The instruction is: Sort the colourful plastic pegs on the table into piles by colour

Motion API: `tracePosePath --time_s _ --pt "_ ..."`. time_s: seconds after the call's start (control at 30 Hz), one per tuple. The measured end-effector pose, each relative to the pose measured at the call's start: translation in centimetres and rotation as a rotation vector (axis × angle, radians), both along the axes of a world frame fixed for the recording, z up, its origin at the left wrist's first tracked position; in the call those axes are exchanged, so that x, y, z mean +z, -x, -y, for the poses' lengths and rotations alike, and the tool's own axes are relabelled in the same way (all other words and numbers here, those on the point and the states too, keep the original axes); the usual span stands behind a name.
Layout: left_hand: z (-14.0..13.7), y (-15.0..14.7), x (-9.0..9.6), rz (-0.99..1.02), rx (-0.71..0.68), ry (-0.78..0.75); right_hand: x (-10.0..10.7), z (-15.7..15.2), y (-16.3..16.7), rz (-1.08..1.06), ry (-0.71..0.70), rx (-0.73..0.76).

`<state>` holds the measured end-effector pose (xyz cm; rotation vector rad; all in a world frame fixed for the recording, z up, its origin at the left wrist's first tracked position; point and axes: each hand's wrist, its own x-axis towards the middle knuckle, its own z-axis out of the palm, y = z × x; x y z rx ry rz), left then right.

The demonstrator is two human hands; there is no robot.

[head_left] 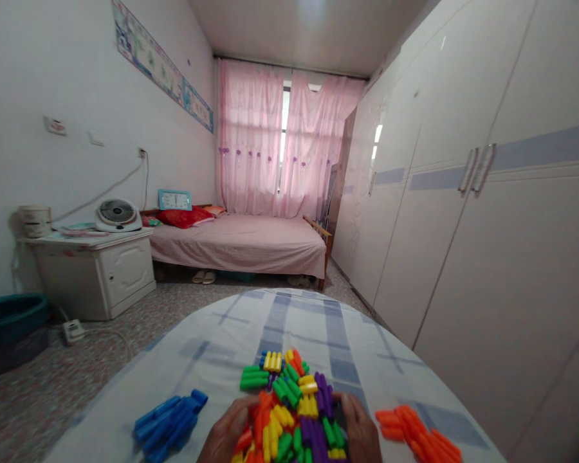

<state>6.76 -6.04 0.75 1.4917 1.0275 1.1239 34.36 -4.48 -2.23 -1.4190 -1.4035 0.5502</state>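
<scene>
A mixed pile of plastic building pieces (pixel 289 411) in green, yellow, orange, purple and blue lies at the near middle of the table. My left hand (pixel 229 429) rests against the pile's left side, fingers reaching forward and none visibly closed on a piece. On the opposite side, my right hand (pixel 359 427) borders the pile with its fingers extended along it. Between them the pieces are heaped, and the fingertips are partly hidden. Blue pieces (pixel 168 424) form a separate group to the left. A group of orange pieces (pixel 417 434) lies to the right.
The rounded table (pixel 222 331) wears a white and blue checked cloth. Beyond it stand a pink-covered bed (pixel 251 241), a white cabinet (pixel 125 273) with a fan (pixel 118 214), and a teal-rimmed bin (pixel 14 308). A tall white wardrobe (pixel 511 270) lines the right side.
</scene>
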Motion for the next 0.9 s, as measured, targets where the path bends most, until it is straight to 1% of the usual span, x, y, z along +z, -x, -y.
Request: tracePosePath --time_s 0.07,0.17,0.2,0.27,0.33,0.4,0.47,0.53,0.67,0.73,0.8,0.9 --pt "0.3 -0.1 0.2 -0.022 0.004 0.006 0.7 0.5 0.2 -0.046 0.054 -0.028" --pt "0.6 -0.1 0.5 -0.044 0.017 -0.012 1.9 1.1 0.8 -0.069 0.066 -0.044" --pt "0.6 -0.2 0.6 -0.046 0.024 -0.021 2.3 1.3 1.0 -0.065 0.050 -0.054" --pt "0.7 -0.2 0.7 -0.045 0.024 -0.026 3.2 1.5 1.4 -0.031 -0.026 -0.083" --pt "0.7 -0.2 0.8 -0.042 0.017 -0.035 4.0 1.8 1.8 0.050 -0.123 -0.067" --pt "0.7 -0.2 0.9 -0.044 0.018 -0.047 4.6 2.0 2.4 0.165 -0.175 0.003" --pt "0.7 -0.2 0.9 -0.053 0.023 -0.058 4.9 2.2 3.0 0.305 -0.153 0.097" --pt "0.7 -0.2 0.9 -0.065 0.027 -0.060 5.0 2.4 3.5 0.426 -0.097 0.170" --pt "0.6 -0.2 1.0 -0.082 0.023 -0.062 5.2 2.7 4.1 0.530 -0.054 0.173" --pt "0.6 -0.2 0.9 -0.084 0.018 -0.059 5.4 2.8 4.0 0.539 -0.047 0.184" --pt "0.6 -0.2 0.9 -0.085 0.021 -0.052 5.5 2.7 3.6 0.502 -0.052 0.198" --pt "0.5 -0.2 0.9 -0.089 0.026 -0.059 5.2 2.2 2.6 0.344 -0.103 0.119"
